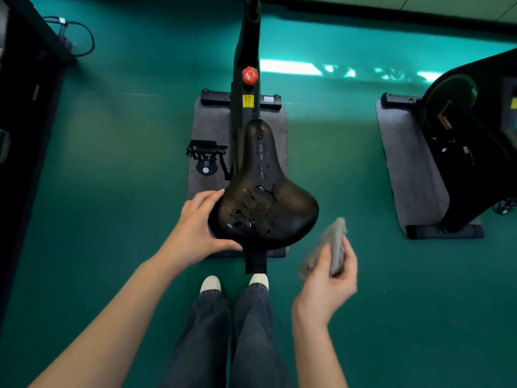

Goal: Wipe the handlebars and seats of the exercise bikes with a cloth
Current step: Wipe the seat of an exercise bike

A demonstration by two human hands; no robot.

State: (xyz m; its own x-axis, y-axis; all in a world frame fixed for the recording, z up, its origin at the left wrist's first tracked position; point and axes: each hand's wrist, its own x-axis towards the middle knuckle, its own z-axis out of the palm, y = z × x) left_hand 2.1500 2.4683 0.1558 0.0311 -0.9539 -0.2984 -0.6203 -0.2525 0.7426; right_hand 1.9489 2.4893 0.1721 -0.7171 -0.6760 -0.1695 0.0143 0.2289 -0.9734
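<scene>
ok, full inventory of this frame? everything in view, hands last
seat: 1, black with glossy wet-looking patches, centre
bike frame: 1, black, running ahead of the seat
knob: 1, red, on the frame
label: 1, yellow, below the knob
pedal: 1, black, left of the seat
mats: 2, grey, one under each bike
second bike: 1, black, right edge
cable: 1, black, floor top left
floor: 1, green
cloth: 1, grey, in the right hand, off the seat
shoes: 2, white, behind the seat
legs: 2, dark jeans, bottom centre
left hand: grips the seat's left rear edge
right hand: holds the cloth
</scene>
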